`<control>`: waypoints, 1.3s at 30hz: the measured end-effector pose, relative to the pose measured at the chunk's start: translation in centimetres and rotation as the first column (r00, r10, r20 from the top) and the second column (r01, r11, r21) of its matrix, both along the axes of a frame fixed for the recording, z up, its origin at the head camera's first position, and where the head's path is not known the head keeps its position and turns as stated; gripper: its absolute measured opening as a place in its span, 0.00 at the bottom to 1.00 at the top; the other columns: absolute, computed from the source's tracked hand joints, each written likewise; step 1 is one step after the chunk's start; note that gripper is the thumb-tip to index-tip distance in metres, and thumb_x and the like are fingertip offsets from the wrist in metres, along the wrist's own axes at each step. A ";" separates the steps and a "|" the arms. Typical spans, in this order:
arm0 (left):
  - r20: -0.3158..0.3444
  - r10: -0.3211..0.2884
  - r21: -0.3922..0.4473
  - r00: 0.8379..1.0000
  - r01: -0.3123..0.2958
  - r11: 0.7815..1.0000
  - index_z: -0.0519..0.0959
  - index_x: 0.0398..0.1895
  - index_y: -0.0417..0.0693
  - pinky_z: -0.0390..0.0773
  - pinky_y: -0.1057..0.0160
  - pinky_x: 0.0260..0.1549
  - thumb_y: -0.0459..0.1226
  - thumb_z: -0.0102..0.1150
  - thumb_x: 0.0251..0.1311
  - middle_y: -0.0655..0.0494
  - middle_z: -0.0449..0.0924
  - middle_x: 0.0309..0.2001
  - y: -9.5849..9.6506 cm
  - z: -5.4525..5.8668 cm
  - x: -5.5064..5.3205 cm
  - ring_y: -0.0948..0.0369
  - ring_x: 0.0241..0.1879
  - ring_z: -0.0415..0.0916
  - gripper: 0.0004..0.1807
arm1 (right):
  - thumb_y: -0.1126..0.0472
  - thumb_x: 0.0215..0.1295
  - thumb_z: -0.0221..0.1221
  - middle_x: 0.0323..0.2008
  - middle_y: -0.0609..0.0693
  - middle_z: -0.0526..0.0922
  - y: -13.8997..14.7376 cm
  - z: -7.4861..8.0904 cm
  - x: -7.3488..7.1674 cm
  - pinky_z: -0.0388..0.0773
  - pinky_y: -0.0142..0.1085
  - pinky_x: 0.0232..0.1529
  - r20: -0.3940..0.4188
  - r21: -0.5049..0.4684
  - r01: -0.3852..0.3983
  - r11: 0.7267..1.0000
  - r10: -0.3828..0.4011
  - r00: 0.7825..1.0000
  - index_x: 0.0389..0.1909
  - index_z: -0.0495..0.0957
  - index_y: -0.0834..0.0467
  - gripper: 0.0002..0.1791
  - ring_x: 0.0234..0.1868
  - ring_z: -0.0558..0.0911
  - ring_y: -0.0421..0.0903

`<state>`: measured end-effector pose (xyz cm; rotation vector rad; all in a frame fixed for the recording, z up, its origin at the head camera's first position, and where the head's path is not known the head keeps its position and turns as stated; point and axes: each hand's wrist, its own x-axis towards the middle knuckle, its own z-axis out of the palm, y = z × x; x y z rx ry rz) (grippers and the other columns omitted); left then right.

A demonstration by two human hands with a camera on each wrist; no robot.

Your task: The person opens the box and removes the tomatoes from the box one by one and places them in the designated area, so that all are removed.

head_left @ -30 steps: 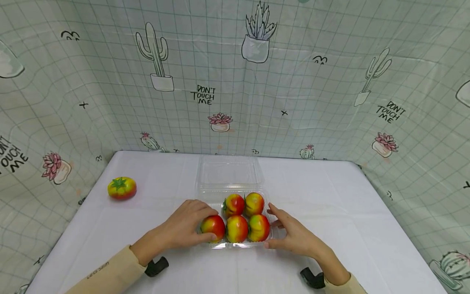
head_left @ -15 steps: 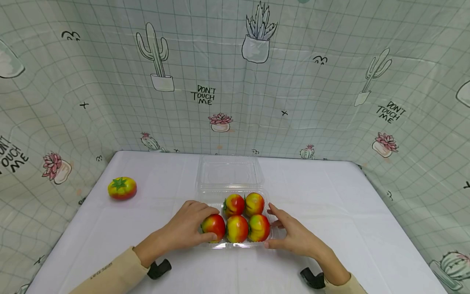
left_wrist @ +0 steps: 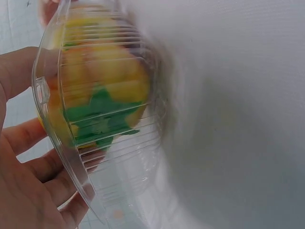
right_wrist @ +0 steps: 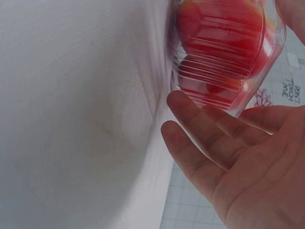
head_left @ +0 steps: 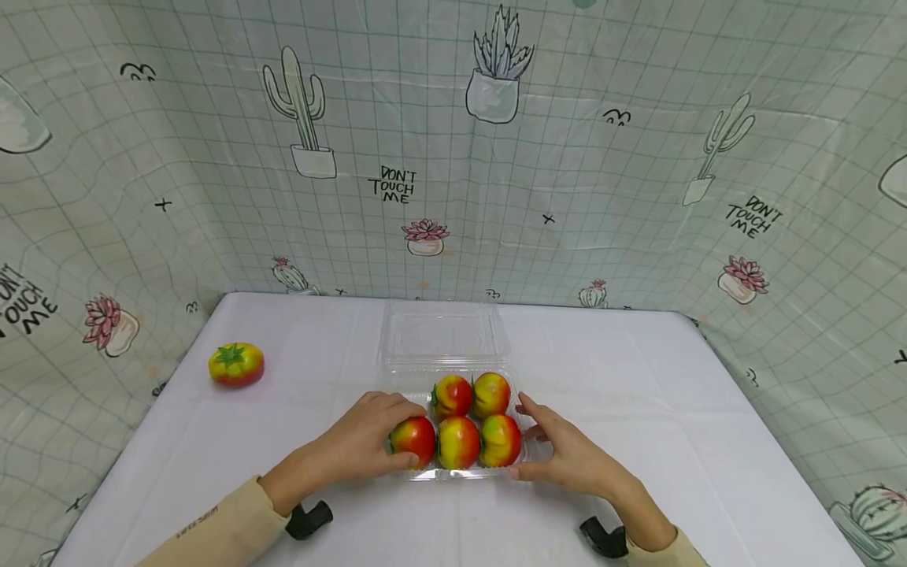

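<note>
A clear plastic clamshell box (head_left: 460,474) stands on the table with its lid (head_left: 445,332) folded back. Two tomatoes (head_left: 490,394) fill part of its back row and three lie in the front row. My left hand (head_left: 357,441) reaches over the left side and grips the front-left tomato (head_left: 413,442), thumb at the front, fingers behind. Through the box wall in the left wrist view, this red-yellow tomato (left_wrist: 107,78) shows its green leafy top. My right hand (head_left: 567,453) rests against the box's right side, thumb by the front corner; its fingers (right_wrist: 205,129) are loosely extended.
One more tomato (head_left: 236,364) lies at the table's left side, green top upward. A white cloth (head_left: 602,378) covers the table. A curtain (head_left: 453,157) printed with cacti surrounds the back and sides. Black straps (head_left: 309,520) are on both wrists.
The left hand and the tomato in its grip have shifted very slightly to the right. The right hand, the box and the other tomatoes stay in place.
</note>
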<state>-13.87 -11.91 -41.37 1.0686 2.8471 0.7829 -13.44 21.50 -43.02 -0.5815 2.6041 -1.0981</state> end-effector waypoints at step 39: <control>0.201 -0.069 0.295 0.977 0.007 0.955 0.72 0.55 0.63 0.77 0.66 0.46 0.39 0.68 0.50 0.66 0.67 0.51 -1.0 1.9 0.1 0.65 0.48 0.71 0.28 | 0.44 0.48 0.71 0.67 0.52 0.65 0.2 -0.1 0.0 0.71 0.51 0.57 -0.014 0.001 -0.009 1.000 0.009 1.000 0.75 0.50 0.53 0.57 0.52 0.76 0.43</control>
